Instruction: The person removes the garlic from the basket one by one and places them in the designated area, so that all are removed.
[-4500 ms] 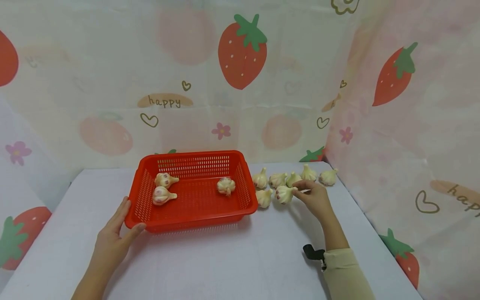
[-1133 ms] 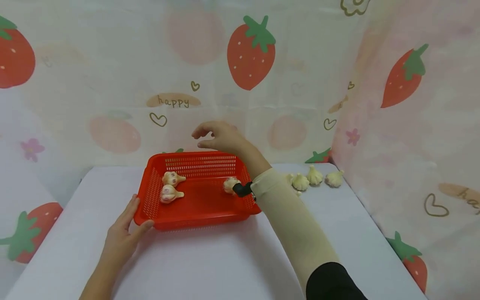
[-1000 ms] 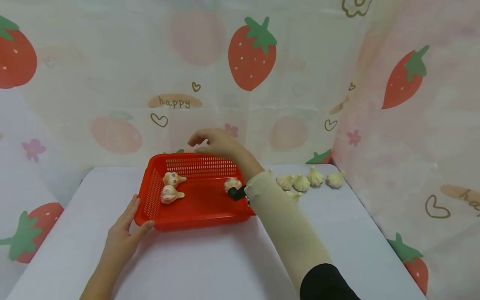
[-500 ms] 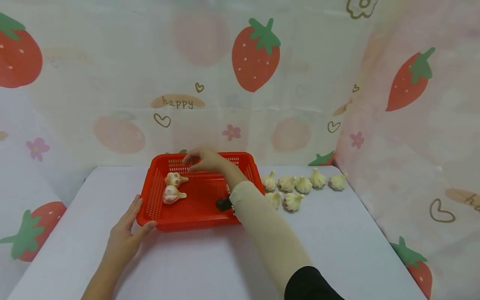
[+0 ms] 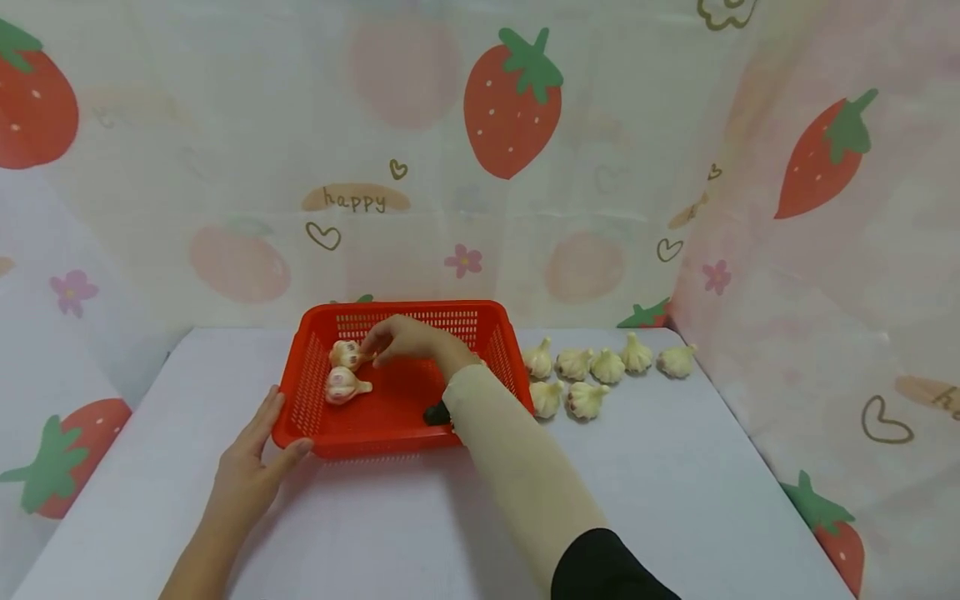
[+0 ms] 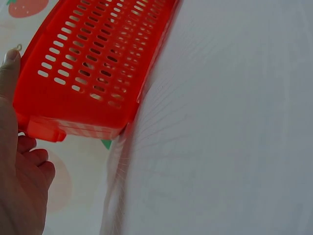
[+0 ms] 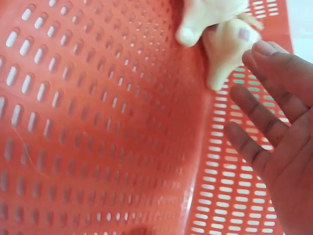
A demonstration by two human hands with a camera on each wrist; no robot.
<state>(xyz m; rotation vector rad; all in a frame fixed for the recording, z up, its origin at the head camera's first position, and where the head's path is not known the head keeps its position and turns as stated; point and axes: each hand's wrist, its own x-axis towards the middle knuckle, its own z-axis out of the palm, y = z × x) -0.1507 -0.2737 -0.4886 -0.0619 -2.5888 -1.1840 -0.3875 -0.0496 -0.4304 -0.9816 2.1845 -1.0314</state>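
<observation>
We see one red basket (image 5: pixel 363 447), and we tell all places from it. Inside, at its left end, we count two garlic bulbs (image 5: pixel 343 386), lying close together, with their stems pointing to the basket's right end. Part of that right end is hidden behind the arm, so we cannot count there with certainty. To the right of the basket, on the white tabletop (image 5: pixel 675 500), we count seven loose bulbs (image 5: pixel 585 401): five in a back row and two in front.

We count two hands. The left hand (image 5: pixel 251 471) holds the basket at its near left corner, thumb on the front side and fingers on the left side. The right hand (image 5: pixel 408 340) is inside the basket, beside the farther of the two bulbs; its fingers are apart and slightly curved, with nothing between them. Whether a fingertip touches this bulb, we cannot tell. The right arm has one cream sleeve (image 5: pixel 517 458). Behind the basket hangs a printed cloth (image 5: pixel 420 237), with one large strawberry (image 5: pixel 513 112) above the basket's right half.
</observation>
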